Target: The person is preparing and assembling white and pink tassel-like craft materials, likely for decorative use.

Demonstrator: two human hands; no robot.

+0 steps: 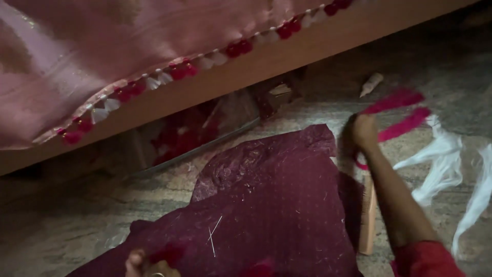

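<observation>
My right hand [363, 131] reaches out over the floor and is closed on a bunch of bright pink thread [397, 114] that trails up and to the right. At the bottom edge, my left hand [146, 265] rests on a dark maroon cloth [266, 205], its fingers curled; part of it is cut off by the frame, and a ring shows near it. A small red tuft [169, 254] lies beside that hand. Two pale thread strands [214, 233] lie on the cloth.
A pink fabric [77, 56] with red and white tassels [179, 69] hangs over a wooden edge [246, 66]. White thread bundles [446, 159] lie on the floor at right. A wooden comb [367, 215] lies beside my forearm. Red clutter sits under the wooden frame [184, 133].
</observation>
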